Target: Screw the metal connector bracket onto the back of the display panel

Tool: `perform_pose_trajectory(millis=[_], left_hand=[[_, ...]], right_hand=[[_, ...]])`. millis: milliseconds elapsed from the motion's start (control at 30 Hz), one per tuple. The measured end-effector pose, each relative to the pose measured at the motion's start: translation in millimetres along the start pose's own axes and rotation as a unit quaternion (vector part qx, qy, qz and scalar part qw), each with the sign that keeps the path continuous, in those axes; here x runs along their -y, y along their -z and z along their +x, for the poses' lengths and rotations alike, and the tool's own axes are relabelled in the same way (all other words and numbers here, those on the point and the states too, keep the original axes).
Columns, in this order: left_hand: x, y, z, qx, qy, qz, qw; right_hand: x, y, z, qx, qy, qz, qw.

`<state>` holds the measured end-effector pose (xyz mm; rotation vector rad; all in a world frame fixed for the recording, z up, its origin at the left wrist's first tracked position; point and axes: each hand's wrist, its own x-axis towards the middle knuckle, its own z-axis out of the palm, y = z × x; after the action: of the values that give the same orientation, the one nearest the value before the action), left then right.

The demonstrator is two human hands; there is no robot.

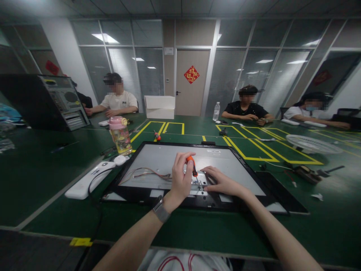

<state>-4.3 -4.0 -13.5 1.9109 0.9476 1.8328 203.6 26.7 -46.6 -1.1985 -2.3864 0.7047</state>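
A flat monitor panel [234, 165] lies back-up before me, with a grey metal sheet and a black frame. My left hand [180, 175], with a watch [160, 209] at the wrist, is closed around an orange-and-black screwdriver [192, 165]. Its shaft points down at a small metal bracket [202, 178] near the panel's front edge. My right hand [221, 182] lies at the bracket's right side, fingers stretched out and apart. Thin wires [152, 173] run leftward from under my left hand. The screwdriver's tip is too small to make out clearly.
On the left are a white power bank-like device [87, 180], a pink-lidded bottle [120, 135] and a computer case [60, 99]. A dark flat panel [282, 192] and a round white frame [313, 144] lie right. Several people sit across the green table [175, 222].
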Motion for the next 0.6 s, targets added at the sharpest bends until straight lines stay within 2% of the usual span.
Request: perform_pose_trajectory(millis=[400,600], left_hand=[[-2.0,-0.4,0.8,-0.002,-0.010,0.022,1.000],[-0.9,0.6,0.2,0.017,-0.016,-0.004,1.000]], right_hand=[[2.6,0.9,-0.4,0.001,-0.009,0.000,1.000],[1.9,0.5,-0.7,0.002,-0.007,0.005,1.000]])
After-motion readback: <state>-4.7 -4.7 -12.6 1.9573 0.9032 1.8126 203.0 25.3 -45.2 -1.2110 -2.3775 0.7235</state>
